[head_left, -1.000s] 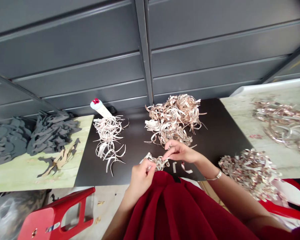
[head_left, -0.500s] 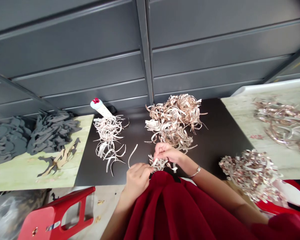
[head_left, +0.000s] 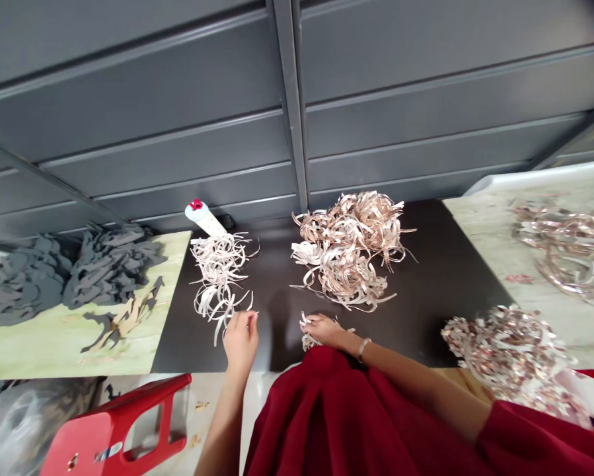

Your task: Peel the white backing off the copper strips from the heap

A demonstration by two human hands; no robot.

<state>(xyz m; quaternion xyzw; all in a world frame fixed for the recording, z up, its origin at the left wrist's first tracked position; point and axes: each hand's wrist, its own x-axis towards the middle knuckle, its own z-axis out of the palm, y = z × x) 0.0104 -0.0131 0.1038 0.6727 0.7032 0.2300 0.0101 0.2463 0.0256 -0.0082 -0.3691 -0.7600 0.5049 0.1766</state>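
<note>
Your left hand (head_left: 240, 337), fingertips pinched shut, touches the near edge of the pale strip pile (head_left: 220, 274) left of centre. Your right hand (head_left: 325, 327) lies curled on the small bundle (head_left: 307, 340), low centre, grip unclear. Handle one strip only, gently.

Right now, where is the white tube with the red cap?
In the head view, the white tube lies at the back left of the black board, by the grey wall, its lower end at the small pile of pale strips.
</note>
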